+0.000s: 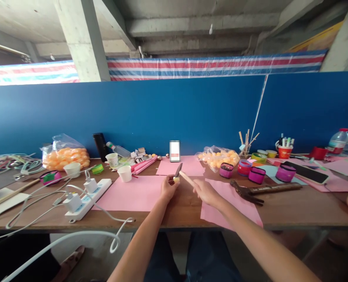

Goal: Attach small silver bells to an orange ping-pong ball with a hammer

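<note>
A small pale yellow piece [176,179] is pinched at the fingertips of the left hand [168,188], just above the table edge zone; its exact shape cannot be told. A knife [183,175] is gripped in the right hand [204,192] by a light wooden handle. The grey blade is angled up and to the left from that hand, and its base is set against the piece, between both hands.
</note>
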The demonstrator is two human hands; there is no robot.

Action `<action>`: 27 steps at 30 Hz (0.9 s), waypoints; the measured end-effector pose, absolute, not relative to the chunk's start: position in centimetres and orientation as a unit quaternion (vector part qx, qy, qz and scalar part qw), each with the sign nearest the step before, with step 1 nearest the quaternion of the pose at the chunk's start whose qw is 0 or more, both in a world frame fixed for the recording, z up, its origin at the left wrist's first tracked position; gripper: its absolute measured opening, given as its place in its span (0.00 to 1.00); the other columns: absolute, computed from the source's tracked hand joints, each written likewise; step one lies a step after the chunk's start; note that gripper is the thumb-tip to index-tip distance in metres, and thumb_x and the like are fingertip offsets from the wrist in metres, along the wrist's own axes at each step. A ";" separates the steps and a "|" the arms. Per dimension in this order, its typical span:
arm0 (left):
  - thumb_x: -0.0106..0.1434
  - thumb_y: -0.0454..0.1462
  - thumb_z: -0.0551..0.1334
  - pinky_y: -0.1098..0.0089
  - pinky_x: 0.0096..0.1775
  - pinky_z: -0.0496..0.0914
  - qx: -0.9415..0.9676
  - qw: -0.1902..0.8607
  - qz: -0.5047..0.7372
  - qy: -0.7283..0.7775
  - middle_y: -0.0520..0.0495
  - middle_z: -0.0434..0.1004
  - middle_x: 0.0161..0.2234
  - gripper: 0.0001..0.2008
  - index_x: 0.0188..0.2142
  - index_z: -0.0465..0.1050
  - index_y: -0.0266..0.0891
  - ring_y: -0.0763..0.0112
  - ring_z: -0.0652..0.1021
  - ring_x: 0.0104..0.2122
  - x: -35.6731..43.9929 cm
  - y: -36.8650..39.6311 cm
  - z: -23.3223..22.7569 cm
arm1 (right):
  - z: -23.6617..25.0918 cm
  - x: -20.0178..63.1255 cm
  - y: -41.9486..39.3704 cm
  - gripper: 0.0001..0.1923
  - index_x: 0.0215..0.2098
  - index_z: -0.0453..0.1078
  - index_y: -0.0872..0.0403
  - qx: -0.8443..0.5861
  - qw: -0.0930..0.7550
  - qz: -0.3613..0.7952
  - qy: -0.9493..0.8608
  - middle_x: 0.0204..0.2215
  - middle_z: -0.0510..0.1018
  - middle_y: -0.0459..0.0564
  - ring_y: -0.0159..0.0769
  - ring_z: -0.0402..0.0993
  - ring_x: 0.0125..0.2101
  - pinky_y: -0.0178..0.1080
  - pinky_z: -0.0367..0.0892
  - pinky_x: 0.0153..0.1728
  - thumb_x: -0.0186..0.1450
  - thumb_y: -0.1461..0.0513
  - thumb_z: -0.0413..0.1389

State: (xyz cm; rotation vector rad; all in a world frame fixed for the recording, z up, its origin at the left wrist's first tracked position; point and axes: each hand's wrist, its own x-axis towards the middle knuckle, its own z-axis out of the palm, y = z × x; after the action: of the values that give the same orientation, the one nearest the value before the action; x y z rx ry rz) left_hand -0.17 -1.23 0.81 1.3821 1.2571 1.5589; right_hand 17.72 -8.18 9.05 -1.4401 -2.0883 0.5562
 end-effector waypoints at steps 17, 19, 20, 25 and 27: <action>0.45 0.36 0.67 0.67 0.39 0.69 0.521 0.348 0.615 0.478 0.44 0.74 0.36 0.21 0.40 0.67 0.36 0.70 0.75 0.34 -0.2 -1.2 1.0 | 8.9 18.0 -7.9 0.17 0.28 0.63 0.55 -0.531 0.310 0.193 -0.764 0.22 0.73 0.45 0.28 0.67 0.18 0.31 0.58 0.24 0.65 0.58 0.37; 0.45 0.37 0.67 0.67 0.38 0.69 0.525 0.344 0.613 0.480 0.44 0.74 0.35 0.21 0.40 0.67 0.36 0.70 0.75 0.34 -0.3 -1.3 0.9 | 8.6 17.8 -8.0 0.17 0.26 0.63 0.55 -0.540 0.290 0.190 -0.767 0.21 0.72 0.46 0.28 0.67 0.19 0.31 0.58 0.24 0.65 0.59 0.38; 0.45 0.37 0.66 0.67 0.38 0.70 0.528 0.342 0.610 0.482 0.44 0.74 0.35 0.21 0.40 0.67 0.37 0.70 0.75 0.33 -0.3 -1.3 0.9 | 8.5 17.7 -8.1 0.17 0.26 0.63 0.55 -0.543 0.280 0.190 -0.769 0.21 0.72 0.46 0.28 0.67 0.19 0.31 0.58 0.24 0.65 0.59 0.38; 0.45 0.37 0.66 0.68 0.37 0.70 0.528 0.351 0.611 0.475 0.45 0.75 0.33 0.22 0.41 0.67 0.37 0.70 0.75 0.32 -0.3 -1.2 0.9 | 8.7 17.6 -8.1 0.17 0.27 0.63 0.55 -0.539 0.286 0.191 -0.769 0.22 0.73 0.46 0.28 0.67 0.19 0.31 0.58 0.24 0.65 0.61 0.37; 0.45 0.37 0.67 0.68 0.37 0.70 0.524 0.356 0.612 0.474 0.45 0.75 0.34 0.22 0.41 0.68 0.37 0.70 0.75 0.32 -0.3 -1.2 0.9 | 9.0 17.6 -8.2 0.17 0.27 0.63 0.55 -0.539 0.282 0.194 -0.769 0.22 0.73 0.46 0.28 0.67 0.19 0.31 0.57 0.24 0.65 0.60 0.37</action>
State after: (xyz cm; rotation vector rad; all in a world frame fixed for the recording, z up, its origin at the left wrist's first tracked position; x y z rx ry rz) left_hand -0.25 -1.19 0.86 1.3543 1.2248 1.5800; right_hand 17.61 -8.19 8.96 -1.4440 -2.0600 0.5207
